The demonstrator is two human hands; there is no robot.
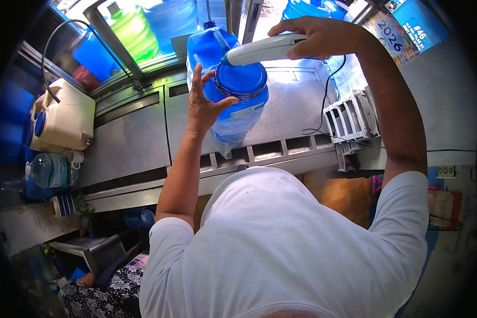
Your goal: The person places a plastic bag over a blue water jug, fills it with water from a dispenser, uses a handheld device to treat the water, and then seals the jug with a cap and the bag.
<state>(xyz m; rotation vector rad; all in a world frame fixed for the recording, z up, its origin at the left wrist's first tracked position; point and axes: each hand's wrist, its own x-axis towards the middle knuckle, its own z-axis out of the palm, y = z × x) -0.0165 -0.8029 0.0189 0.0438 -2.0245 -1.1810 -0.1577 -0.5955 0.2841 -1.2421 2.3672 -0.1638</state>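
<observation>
On a stainless steel counter (pixel 131 139) stands a blue plastic water container (pixel 238 119) with a wide round blue cap (pixel 242 77) and a printed band around its rim. My left hand (pixel 206 101) is spread around the cap's left side, thumb and fingertips at the band. Held over the cap is a white corded heat gun (pixel 262 49), gripped by my right hand (pixel 314 37), its teal nozzle at the cap's upper left edge. Clear plastic film hangs around the container's lower part. Just behind is a blue jug (pixel 208 47) with a handle and small dark cap.
A cream jerrycan (pixel 69 115) and a clear bottle (pixel 51 170) stand at the left. Behind the window frame are green (pixel 133 31) and blue water containers. A black cord (pixel 324 107) trails past a white rack (pixel 346 119) at the right. Another person's patterned clothing (pixel 103 294) shows lower left.
</observation>
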